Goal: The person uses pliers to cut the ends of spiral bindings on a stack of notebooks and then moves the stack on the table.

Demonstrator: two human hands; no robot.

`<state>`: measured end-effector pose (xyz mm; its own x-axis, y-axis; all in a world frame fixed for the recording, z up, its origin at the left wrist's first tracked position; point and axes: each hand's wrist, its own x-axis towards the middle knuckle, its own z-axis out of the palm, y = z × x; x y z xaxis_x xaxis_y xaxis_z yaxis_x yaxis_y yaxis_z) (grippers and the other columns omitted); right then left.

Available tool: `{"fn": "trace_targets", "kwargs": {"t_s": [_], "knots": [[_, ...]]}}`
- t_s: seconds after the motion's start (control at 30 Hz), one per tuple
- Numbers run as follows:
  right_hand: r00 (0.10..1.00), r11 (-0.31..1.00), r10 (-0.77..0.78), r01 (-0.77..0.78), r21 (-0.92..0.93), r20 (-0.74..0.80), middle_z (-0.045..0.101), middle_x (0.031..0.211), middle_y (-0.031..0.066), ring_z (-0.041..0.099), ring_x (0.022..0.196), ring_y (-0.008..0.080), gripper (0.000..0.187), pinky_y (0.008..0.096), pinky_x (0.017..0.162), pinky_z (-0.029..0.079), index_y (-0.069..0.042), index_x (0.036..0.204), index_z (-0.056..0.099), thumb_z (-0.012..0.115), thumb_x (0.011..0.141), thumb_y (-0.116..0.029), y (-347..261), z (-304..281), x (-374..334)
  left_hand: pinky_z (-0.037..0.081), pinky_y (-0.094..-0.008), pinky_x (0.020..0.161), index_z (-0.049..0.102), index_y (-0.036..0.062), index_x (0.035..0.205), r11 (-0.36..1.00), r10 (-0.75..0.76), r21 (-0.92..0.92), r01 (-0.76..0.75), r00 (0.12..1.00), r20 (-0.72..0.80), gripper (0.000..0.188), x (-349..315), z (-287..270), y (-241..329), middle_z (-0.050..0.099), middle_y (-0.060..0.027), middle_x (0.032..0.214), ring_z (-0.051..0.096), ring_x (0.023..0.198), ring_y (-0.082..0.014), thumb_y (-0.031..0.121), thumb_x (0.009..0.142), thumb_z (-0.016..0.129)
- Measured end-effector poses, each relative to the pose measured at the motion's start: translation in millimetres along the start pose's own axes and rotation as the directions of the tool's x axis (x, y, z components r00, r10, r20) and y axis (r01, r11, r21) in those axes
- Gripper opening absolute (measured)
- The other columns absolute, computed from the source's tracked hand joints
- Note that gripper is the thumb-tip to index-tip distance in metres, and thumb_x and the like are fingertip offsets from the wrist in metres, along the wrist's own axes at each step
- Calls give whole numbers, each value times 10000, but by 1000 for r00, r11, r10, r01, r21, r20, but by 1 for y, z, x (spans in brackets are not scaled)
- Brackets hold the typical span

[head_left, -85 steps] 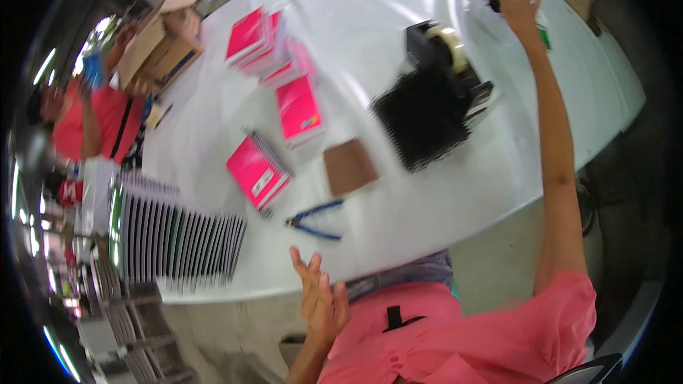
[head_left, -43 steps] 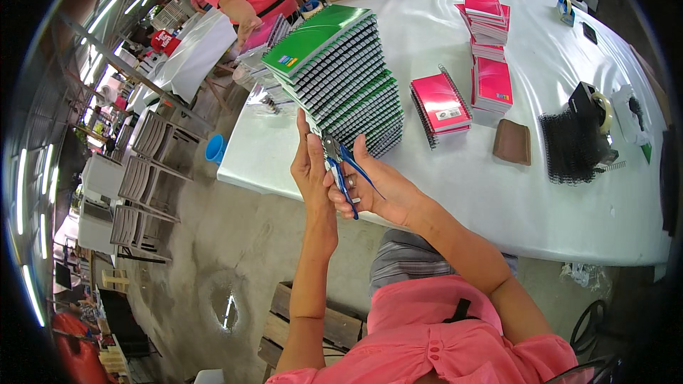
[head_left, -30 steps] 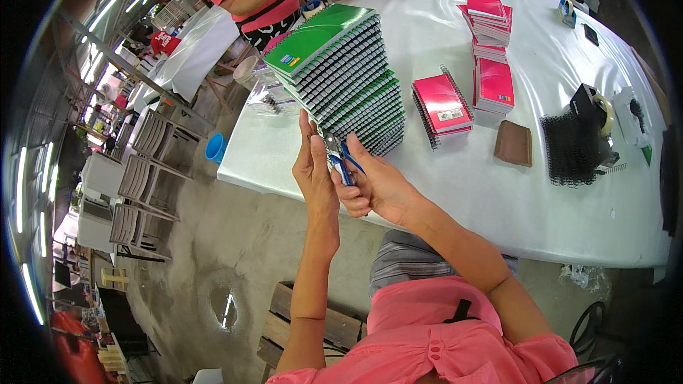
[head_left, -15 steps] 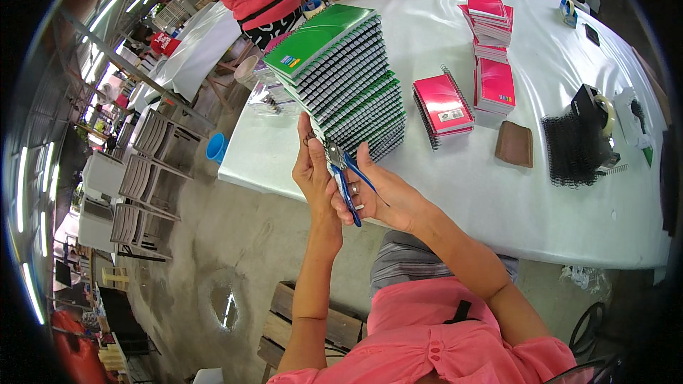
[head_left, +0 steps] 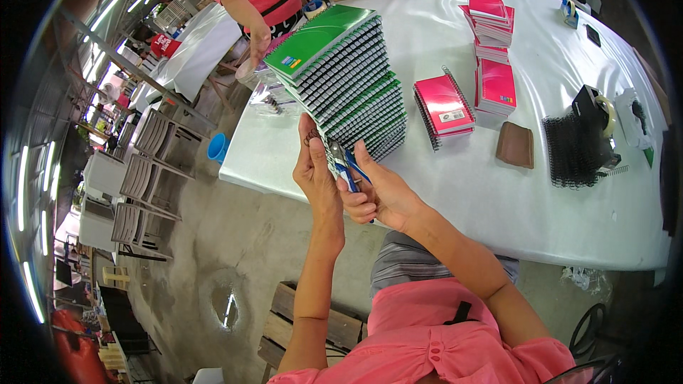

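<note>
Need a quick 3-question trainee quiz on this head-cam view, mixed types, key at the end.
1. Which hand grips the blue-handled pliers?
2. True or false: the top cover of the tall spiral notebook stack is pink.
3. Fill in: in the picture, the black coils lie to the ____ of the brown wallet-like item.

Key:
1. The right hand.
2. False; it is green.
3. Right.

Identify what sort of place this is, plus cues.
Probably a notebook-binding workshop: tall stack of green spiral notebooks, pile of black spiral coils on the table, and blue-handled pliers in the right hand.
</note>
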<state>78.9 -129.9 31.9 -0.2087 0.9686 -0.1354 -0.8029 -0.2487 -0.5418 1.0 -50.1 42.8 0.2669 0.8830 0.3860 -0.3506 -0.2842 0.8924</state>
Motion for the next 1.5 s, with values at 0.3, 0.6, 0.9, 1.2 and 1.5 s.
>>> {"fn": "trace_targets", "kwargs": {"t_s": [0.3,0.6,0.9,1.2,1.5], "knots": [[998,978,-57,54,-202,-9,466,640,33,426,530,157,750,291,532,386,-35,895,538,261,835,-729,13,1,-6,308,-281,1052,394,-46,1350,999,30,-21,-31,999,-23,502,1,-1,-12,453,-142,1364,426,1256,-181,274,973,478],[1000,991,-22,23,-134,8,540,733,83,530,659,196,817,323,648,459,0,956,557,237,823,-740,6,-8,-3,325,-287,1039,404,-45,1343,999,47,-17,-47,999,-15,494,0,-1,-11,462,-132,1359,448,1227,-181,274,974,478],[999,996,-30,28,-83,-34,494,682,52,472,616,164,764,302,591,411,-28,891,550,275,827,-737,1,-3,-3,343,-290,1031,411,-58,1333,1000,15,-18,-15,1000,-24,439,4,-7,-16,465,-170,1349,458,1233,-203,185,973,479],[1000,1000,22,-22,-16,-6,397,588,11,338,508,133,694,269,523,319,-64,834,522,291,844,-718,4,-11,-1,336,-298,1048,415,-42,1335,996,50,-75,-52,999,-20,434,4,-3,-14,443,-166,1368,443,1251,-207,182,970,487],[996,990,-36,25,-140,-77,534,713,88,522,640,192,782,322,632,462,4,929,534,233,844,-713,11,-17,-1,349,-313,1047,387,-76,1337,996,70,-50,-73,996,-60,449,2,-3,-19,438,-189,1364,457,1241,-233,161,968,485]]}}
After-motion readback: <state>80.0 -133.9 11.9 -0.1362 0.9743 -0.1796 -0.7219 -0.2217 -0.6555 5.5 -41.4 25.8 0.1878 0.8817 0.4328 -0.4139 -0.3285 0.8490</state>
